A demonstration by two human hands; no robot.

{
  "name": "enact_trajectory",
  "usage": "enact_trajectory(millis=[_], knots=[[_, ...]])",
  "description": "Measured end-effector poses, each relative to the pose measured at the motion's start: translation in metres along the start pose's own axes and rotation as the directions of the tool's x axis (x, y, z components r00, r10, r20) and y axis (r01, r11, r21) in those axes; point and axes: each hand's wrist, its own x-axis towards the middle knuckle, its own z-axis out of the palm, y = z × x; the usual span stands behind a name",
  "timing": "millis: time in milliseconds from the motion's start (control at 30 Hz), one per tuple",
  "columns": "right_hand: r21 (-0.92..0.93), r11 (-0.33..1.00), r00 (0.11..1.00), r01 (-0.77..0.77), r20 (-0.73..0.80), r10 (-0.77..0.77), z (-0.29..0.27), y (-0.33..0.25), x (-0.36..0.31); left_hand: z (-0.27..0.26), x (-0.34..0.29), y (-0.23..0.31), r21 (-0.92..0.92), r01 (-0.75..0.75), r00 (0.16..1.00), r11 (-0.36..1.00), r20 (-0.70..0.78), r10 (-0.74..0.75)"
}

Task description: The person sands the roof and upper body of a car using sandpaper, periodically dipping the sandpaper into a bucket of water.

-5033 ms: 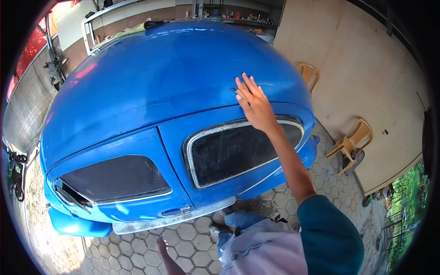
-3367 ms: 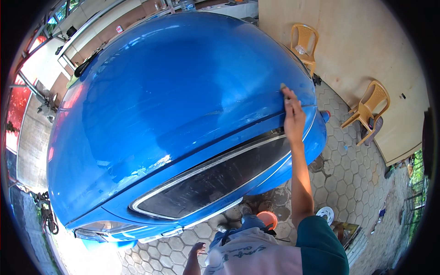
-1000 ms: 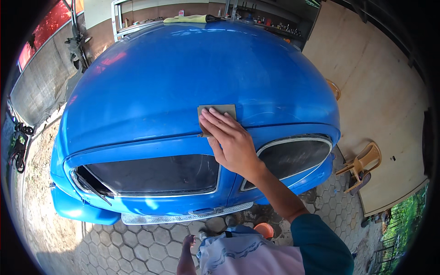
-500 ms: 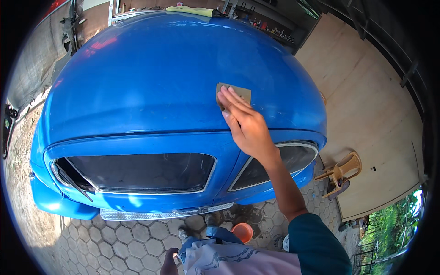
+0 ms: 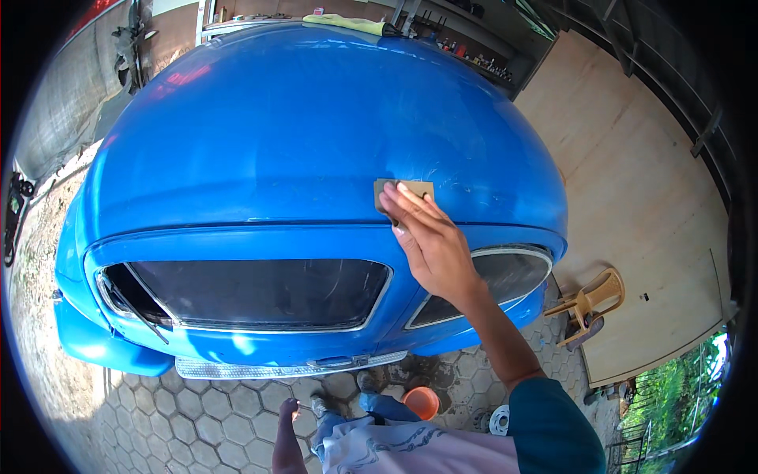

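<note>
Tan sheet (image 5: 422,188), under the straight fingers of the right hand (image 5: 438,246) on blue roof (image 5: 276,134), jutting toward twelve o'clock, far edge nine-to-three, left hand (image 5: 290,408) off at seven, grip unclear.

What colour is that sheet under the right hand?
The sheet is brownish tan, best seen in the head view.

My right hand (image 5: 430,241), near the rear end of the blue roof (image 5: 316,126) a few seconds ago, is now farther forward, above the strip between the side windows (image 5: 260,292), with the brown sheet (image 5: 425,189) lower than half a second ago, nearer the roof seam (image 5: 260,228).
</note>
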Motion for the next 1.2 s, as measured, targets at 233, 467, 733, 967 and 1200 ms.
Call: enact_trajectory(millis=[233,467,733,967,1200], knots=[[0.144,0.981,0.989,0.129,-0.09,-0.117,0.027,-0.009,0.047,0.0,-0.001,-0.04,0.153,-0.027,1.0,0.988,0.0,0.027],[0.006,0.999,0.986,0.035,-0.166,-0.034,0.024,0.0,0.067,0.021,-0.035,-0.063,0.084,0.239,0.956,0.967,0.152,-0.25],[-0.065,0.997,0.989,0.037,-0.139,-0.046,0.033,-0.008,0.09,0.037,-0.03,-0.072,-0.027,0.214,0.967,0.976,0.146,-0.208],[0.078,0.954,0.955,0.29,0.037,-0.293,0.04,-0.045,0.076,0.023,-0.013,-0.089,0.261,-0.094,0.994,0.961,-0.022,0.103],[0.087,0.937,0.927,0.338,0.142,-0.348,0.027,-0.036,0.056,0.012,-0.028,-0.094,-0.025,-0.337,0.934,0.941,0.119,0.338]])
